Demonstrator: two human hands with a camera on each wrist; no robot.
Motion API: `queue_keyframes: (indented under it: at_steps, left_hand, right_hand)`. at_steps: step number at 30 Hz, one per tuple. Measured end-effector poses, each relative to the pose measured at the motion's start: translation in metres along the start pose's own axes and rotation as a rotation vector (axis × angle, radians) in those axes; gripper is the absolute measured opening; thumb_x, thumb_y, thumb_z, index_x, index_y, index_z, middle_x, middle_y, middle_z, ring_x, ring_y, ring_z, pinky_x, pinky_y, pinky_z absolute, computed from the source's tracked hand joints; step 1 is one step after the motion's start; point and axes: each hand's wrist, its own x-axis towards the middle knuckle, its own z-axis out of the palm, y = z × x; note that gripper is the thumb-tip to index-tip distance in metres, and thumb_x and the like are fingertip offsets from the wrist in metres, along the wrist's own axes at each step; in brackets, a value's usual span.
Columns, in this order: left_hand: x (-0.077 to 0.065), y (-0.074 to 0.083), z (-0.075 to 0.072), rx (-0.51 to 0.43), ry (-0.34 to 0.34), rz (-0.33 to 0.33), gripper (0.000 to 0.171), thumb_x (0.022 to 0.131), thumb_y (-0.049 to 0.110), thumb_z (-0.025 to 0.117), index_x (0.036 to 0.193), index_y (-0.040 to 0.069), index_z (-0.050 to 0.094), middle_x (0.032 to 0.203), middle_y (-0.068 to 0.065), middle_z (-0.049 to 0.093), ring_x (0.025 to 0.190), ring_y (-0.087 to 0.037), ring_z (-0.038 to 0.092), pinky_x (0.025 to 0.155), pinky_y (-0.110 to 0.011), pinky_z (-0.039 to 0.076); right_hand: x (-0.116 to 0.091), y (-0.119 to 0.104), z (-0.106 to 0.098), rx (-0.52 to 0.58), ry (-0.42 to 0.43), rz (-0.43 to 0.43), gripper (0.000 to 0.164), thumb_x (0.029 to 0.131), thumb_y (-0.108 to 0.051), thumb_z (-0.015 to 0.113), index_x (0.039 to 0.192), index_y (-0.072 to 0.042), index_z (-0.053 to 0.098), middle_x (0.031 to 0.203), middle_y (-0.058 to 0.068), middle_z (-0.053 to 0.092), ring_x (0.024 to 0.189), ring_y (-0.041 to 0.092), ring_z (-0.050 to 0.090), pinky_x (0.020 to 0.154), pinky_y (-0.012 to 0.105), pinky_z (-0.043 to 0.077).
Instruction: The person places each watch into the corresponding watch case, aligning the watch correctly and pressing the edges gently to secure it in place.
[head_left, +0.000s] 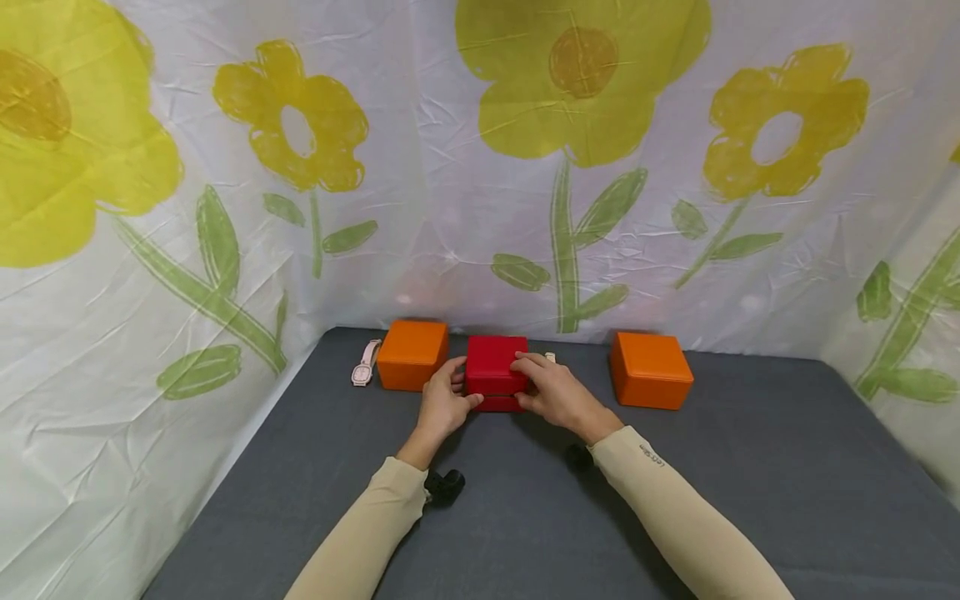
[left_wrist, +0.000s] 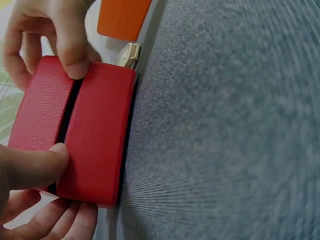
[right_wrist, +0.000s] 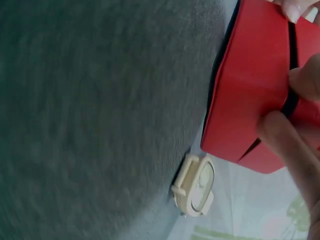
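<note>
A red box (head_left: 497, 365) stands at the back middle of the table, a dark gap showing between its lid and base. My left hand (head_left: 442, 406) grips its left side, with the thumb (left_wrist: 47, 162) at the gap and the other fingers round the side. On the right, my right hand (head_left: 558, 390) holds the box with its thumb at the gap and fingers over the lid. Close beside the box's right side lies a cream watch (right_wrist: 197, 184), mostly hidden behind my right hand in the head view.
An orange box (head_left: 412, 357) stands just left of the red one, with a pale pink watch (head_left: 364, 365) on its left side. Farther right is a second orange box (head_left: 651, 371). A flower-printed curtain (head_left: 420, 250) hangs behind the dark grey table (head_left: 510, 517).
</note>
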Motion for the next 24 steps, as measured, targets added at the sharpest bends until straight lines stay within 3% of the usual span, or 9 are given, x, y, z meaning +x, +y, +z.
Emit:
queue_keyframes:
  at_steps: [5,11,18,24]
  left_hand:
    - [0.000,0.001,0.001,0.015,0.014,-0.015,0.068,0.074,0.000,0.079,0.135,0.009,0.051,0.114,-0.017,0.064,0.098,-0.029,0.064,0.084,-0.043,0.053]
    - [0.001,0.002,0.002,0.005,0.031,-0.020,0.069,0.074,0.000,0.079,0.135,0.011,0.051,0.113,-0.016,0.064,0.097,-0.029,0.064,0.084,-0.043,0.053]
    - [0.001,0.001,0.002,0.018,0.017,-0.032,0.069,0.074,0.001,0.079,0.137,0.012,0.051,0.114,-0.015,0.064,0.100,-0.028,0.063,0.085,-0.043,0.052]
    - [0.001,0.000,0.003,0.025,0.000,-0.074,0.068,0.075,0.002,0.079,0.137,0.007,0.051,0.116,-0.015,0.063,0.104,-0.029,0.061,0.088,-0.043,0.051]
  right_hand:
    - [0.003,0.005,-0.002,-0.052,0.009,-0.115,0.035,0.081,-0.012,0.074,0.113,-0.013,0.059,0.128,0.015,0.058,0.090,0.027,0.068,0.081,0.037,0.054]
    - [0.006,0.006,-0.008,-0.087,-0.031,-0.157,0.031,0.083,-0.014,0.074,0.110,-0.013,0.059,0.129,0.017,0.058,0.072,0.021,0.069,0.073,0.033,0.056]
    - [0.010,0.007,-0.014,-0.065,-0.038,-0.206,0.032,0.081,-0.013,0.076,0.107,-0.014,0.058,0.106,0.003,0.063,0.070,0.010,0.061,0.070,0.025,0.055]
    - [0.017,0.008,-0.022,0.013,-0.088,-0.174,0.033,0.081,-0.012,0.076,0.108,-0.015,0.057,0.101,-0.001,0.063,0.074,0.008,0.059,0.071,0.022,0.054]
